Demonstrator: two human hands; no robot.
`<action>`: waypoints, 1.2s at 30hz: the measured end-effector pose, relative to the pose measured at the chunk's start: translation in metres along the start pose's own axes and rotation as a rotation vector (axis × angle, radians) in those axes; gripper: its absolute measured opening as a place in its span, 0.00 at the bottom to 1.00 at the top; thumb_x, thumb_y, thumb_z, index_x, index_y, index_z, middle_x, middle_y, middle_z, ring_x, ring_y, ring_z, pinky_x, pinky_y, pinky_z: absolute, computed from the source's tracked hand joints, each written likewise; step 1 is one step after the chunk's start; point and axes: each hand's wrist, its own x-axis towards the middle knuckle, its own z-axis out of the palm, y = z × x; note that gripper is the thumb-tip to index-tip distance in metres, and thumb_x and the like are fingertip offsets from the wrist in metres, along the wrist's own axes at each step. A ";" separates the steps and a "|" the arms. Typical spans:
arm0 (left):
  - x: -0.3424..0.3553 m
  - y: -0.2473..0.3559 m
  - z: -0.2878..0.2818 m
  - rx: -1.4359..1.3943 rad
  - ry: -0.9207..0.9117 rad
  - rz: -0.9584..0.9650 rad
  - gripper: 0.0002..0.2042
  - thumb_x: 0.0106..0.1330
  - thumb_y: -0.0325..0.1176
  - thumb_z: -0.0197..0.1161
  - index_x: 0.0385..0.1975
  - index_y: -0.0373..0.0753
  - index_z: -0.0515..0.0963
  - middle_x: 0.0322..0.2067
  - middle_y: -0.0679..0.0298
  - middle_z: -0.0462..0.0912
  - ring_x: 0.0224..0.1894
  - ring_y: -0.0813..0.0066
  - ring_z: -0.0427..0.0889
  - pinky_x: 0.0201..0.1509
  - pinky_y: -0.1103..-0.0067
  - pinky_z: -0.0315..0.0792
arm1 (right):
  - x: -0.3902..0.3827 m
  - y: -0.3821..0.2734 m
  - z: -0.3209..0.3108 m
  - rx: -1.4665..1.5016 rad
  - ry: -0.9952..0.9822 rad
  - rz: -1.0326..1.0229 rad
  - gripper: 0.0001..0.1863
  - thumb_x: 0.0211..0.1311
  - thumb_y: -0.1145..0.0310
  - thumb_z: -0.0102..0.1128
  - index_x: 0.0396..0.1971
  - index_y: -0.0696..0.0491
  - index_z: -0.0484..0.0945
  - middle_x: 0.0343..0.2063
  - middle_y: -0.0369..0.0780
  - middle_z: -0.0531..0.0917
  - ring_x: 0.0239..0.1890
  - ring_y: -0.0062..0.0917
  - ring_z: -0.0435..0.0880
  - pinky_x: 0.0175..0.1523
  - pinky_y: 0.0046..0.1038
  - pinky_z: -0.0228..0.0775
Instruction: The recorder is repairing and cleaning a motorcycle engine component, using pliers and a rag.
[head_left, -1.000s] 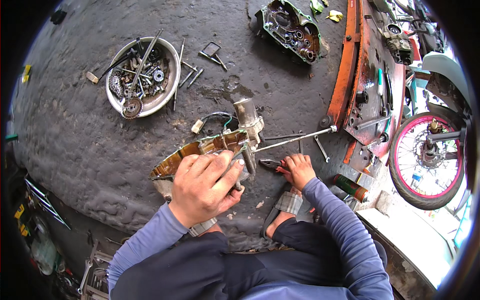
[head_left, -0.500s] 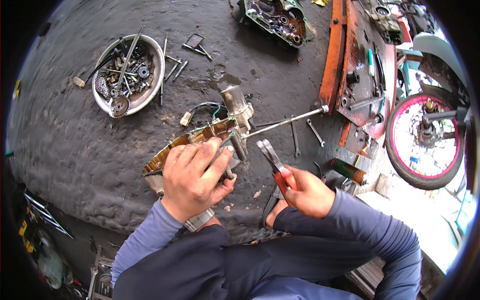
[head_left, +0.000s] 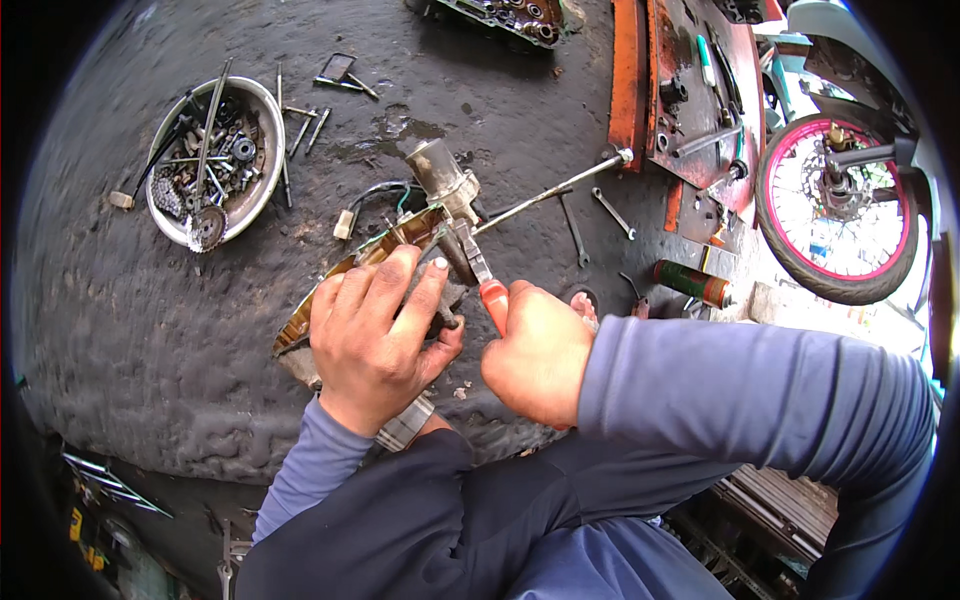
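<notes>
My left hand (head_left: 370, 335) grips an engine casing (head_left: 302, 327) from above, its fingers bent over the casing and the thumb low on the near side. The palm hides much of the casing. A brown-gold inner wall shows along its far left edge. In my right hand (head_left: 540, 350) is a pair of pliers (head_left: 494, 298) with red handles. Their metal jaws lie against the right end of the casing; whether they bite on anything cannot be made out. Just beyond stands a grey cylindrical motor (head_left: 438, 175), and a wire with a white connector (head_left: 344, 224) lies left of it.
A long-handled socket wrench (head_left: 550, 192) slants right from the casing, near two spanners (head_left: 614, 214). Far left stands a round bowl (head_left: 274, 170) full of bolts, chain and gears. An orange metal frame (head_left: 628, 80), a spray can (head_left: 690, 283) and a pink-rimmed wheel (head_left: 768, 190) are at right.
My right hand has swung left and brought the pliers from open air onto the casing's right end. My left hand keeps its hold. The whole view has shifted slightly.
</notes>
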 end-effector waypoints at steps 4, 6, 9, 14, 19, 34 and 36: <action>0.001 -0.001 0.000 0.004 -0.023 -0.009 0.22 0.52 0.42 0.71 0.47 0.41 0.84 0.48 0.61 0.82 0.41 0.64 0.81 0.45 0.68 0.70 | 0.007 0.019 0.009 0.198 0.248 -0.142 0.20 0.63 0.68 0.54 0.53 0.59 0.73 0.37 0.56 0.84 0.46 0.49 0.85 0.67 0.48 0.60; 0.002 -0.002 0.000 0.004 -0.041 -0.004 0.21 0.52 0.42 0.70 0.47 0.41 0.84 0.48 0.61 0.82 0.41 0.64 0.81 0.45 0.68 0.70 | 0.016 0.029 0.020 0.037 0.348 -0.347 0.27 0.61 0.69 0.57 0.60 0.61 0.73 0.47 0.57 0.79 0.46 0.55 0.84 0.53 0.46 0.79; 0.005 -0.003 -0.002 -0.002 -0.035 -0.002 0.21 0.54 0.42 0.70 0.47 0.41 0.84 0.46 0.60 0.83 0.38 0.63 0.82 0.44 0.68 0.71 | 0.033 0.051 0.030 0.205 0.397 -0.451 0.22 0.57 0.72 0.58 0.53 0.63 0.74 0.44 0.57 0.80 0.43 0.54 0.85 0.50 0.46 0.80; 0.004 -0.002 -0.003 0.026 -0.087 -0.028 0.19 0.56 0.42 0.69 0.45 0.41 0.85 0.44 0.59 0.85 0.37 0.63 0.83 0.42 0.69 0.73 | 0.089 0.085 0.059 0.366 0.459 -0.707 0.23 0.53 0.78 0.60 0.50 0.61 0.65 0.38 0.56 0.81 0.41 0.55 0.84 0.46 0.46 0.79; 0.005 -0.002 -0.001 0.004 -0.077 -0.015 0.18 0.57 0.44 0.68 0.45 0.42 0.86 0.45 0.59 0.85 0.39 0.64 0.83 0.44 0.69 0.73 | 0.134 0.102 0.062 0.465 0.480 -0.857 0.23 0.52 0.78 0.60 0.50 0.58 0.67 0.35 0.51 0.81 0.38 0.55 0.83 0.41 0.47 0.75; -0.003 0.002 -0.002 0.123 -0.087 0.025 0.22 0.60 0.50 0.69 0.45 0.39 0.84 0.48 0.55 0.84 0.38 0.62 0.81 0.46 0.66 0.70 | 0.030 0.037 0.018 0.555 0.121 -0.347 0.23 0.57 0.72 0.55 0.51 0.69 0.65 0.45 0.60 0.83 0.46 0.57 0.85 0.57 0.45 0.77; -0.001 0.000 -0.001 0.131 -0.073 0.019 0.21 0.60 0.50 0.68 0.45 0.39 0.84 0.48 0.56 0.84 0.39 0.62 0.82 0.46 0.66 0.69 | 0.025 0.023 0.003 0.409 -0.021 -0.088 0.22 0.57 0.69 0.56 0.51 0.63 0.68 0.31 0.56 0.84 0.39 0.52 0.87 0.53 0.48 0.74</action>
